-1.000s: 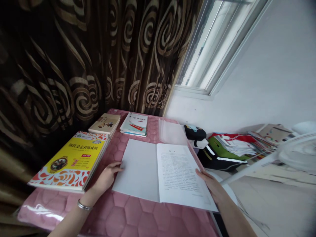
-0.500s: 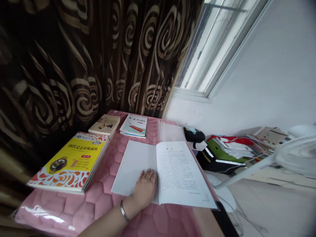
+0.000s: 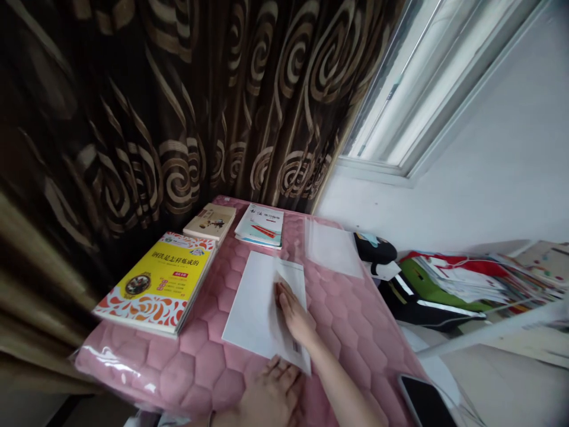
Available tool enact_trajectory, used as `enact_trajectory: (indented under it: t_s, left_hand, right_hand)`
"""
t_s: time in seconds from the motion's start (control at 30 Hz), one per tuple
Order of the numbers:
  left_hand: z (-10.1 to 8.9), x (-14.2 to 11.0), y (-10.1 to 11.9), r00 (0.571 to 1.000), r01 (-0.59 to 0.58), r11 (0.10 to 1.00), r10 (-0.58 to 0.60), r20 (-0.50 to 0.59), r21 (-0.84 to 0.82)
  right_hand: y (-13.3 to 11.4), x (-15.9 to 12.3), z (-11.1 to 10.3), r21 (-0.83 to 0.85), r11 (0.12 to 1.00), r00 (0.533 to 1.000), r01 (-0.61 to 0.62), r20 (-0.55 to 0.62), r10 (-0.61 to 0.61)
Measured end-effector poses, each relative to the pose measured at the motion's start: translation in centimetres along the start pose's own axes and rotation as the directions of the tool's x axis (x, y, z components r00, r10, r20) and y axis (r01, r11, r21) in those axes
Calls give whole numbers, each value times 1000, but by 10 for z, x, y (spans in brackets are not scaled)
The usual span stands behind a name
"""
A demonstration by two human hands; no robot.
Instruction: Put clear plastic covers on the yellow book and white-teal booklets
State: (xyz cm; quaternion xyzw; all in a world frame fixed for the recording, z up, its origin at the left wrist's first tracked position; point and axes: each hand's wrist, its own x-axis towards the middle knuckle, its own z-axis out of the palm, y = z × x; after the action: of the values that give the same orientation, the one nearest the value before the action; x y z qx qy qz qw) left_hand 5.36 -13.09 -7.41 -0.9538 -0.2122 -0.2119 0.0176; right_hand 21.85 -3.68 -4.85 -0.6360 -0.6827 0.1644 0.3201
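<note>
A thin white book [image 3: 253, 302] lies on the pink quilted table cover [image 3: 355, 320]; its right half is folded over onto the left, with a barcode showing near the front corner. My right hand [image 3: 294, 314] lies flat and open on top of that folded part. My left hand [image 3: 272, 392] rests open, fingers spread, on the pink cover just in front of the book's near edge, and touches or nearly touches it. A bracelet shows at its wrist.
A yellow book [image 3: 160, 282] lies at the left, a small beige book [image 3: 210, 221] and a white-teal book [image 3: 260, 225] at the back. A clear plastic sleeve [image 3: 331, 249] lies to the right. A phone [image 3: 424, 404] sits at the front right edge. Dark curtain [image 3: 178, 107] behind; piled papers [image 3: 471, 273] right.
The open book has been folded shut leftward. My right hand came back into view and now lies on it. My left hand slid off the page to the cover in front.
</note>
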Motion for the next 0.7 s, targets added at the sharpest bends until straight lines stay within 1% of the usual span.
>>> enact_trajectory:
  t_s: [0.07,0.13,0.17,0.2,0.23,0.27,0.3,0.33,0.37,0.4,0.43,0.47,0.5,0.53,0.57,0.6,0.7]
  left_hand:
    - [15,-7,6,992,-70,994,79,-99,89]
    - [21,-10,11,968,-125,986,146,-204,112]
    - [19,-10,11,957,-143,986,161,-243,88]
    - [13,-8,10,950,-148,988,154,-270,43]
    - [2,-5,5,954,-128,992,119,-274,-15]
    - [-11,-1,-3,964,-93,994,74,-255,-62]
    - [-25,5,-14,975,7,995,-29,-222,-99]
    - [-40,12,-28,971,147,983,-164,-173,-105]
    - [-53,18,-44,944,292,952,-302,-133,-87]
    - [-63,24,-61,897,428,902,-431,-94,-56]
    - [-70,29,-78,829,557,830,-557,-55,-23]
    - [-74,32,-94,753,658,752,-658,-24,13]
    - [-74,34,-108,682,729,681,-731,3,61]
    - [-72,34,-119,632,769,632,-774,26,93]
    - [-69,33,-127,611,783,612,-790,45,112]
    - [-64,31,-132,610,781,612,-790,58,123]
    - [-53,23,-134,664,737,666,-745,60,119]
  right_hand:
    - [-7,0,8,-162,986,996,29,92,-14]
    - [-12,-3,13,-342,937,988,69,156,-16]
    - [-13,-4,14,-407,910,986,86,168,-17]
    - [-14,-5,15,-452,886,984,98,177,-19]
    - [-15,-6,16,-483,869,983,104,184,-16]
    - [-15,-6,16,-501,858,981,112,193,-15]
    - [-15,-6,15,-509,853,979,119,204,-15]
    - [-14,-6,15,-512,850,977,124,214,-14]
    - [-14,-6,14,-512,850,976,127,219,-14]
    - [-14,-6,13,-509,851,975,127,221,-14]
    - [-14,-6,13,-505,854,975,127,223,-14]
    - [-15,-6,12,-500,857,974,124,225,-10]
    - [-17,-7,13,-493,861,973,122,229,-6]
    - [-20,-8,13,-482,867,971,128,239,-10]
    - [-23,-8,15,-467,872,966,145,256,-23]
    - [-27,-8,17,-448,877,960,174,276,-49]
    - [-37,-1,28,-388,873,930,295,328,-168]
